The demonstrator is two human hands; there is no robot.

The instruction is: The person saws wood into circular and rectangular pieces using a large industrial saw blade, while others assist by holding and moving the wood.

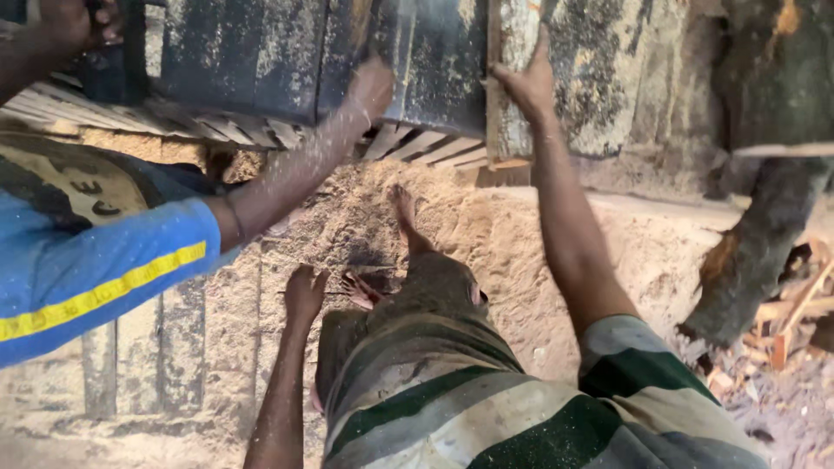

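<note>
My right hand [528,80] is raised far ahead of me, palm laid flat with the fingers stretched out along the near edge of a narrow, pale, sawdust-coated wooden plank [508,95]. It presses against the wood rather than closing round it. The plank's long axis runs away from me, from near to far, and it stands just right of a broad, dark, dust-speckled timber slab [434,69] lying on the slatted wooden counter [417,143].

My left hand [304,291] hangs low and near, well apart from the plank, fingers loosely curled and holding nothing, just above the sawdust-covered floor [486,234]. So the right hand is the one on the wood, and the left is far short of it, down beside my bare foot [404,208].

From the left a co-worker's arm in a blue sleeve with a yellow stripe [95,269] reaches across, and that person's hand [369,87] rests against the near end of the dark slab, just left of my plank. Another hand [74,22] of theirs shows at the far left corner; I cannot tell what it grips.

Off to the right lies a rough dark log [747,252] with split wood offcuts [790,321] scattered around it.
</note>
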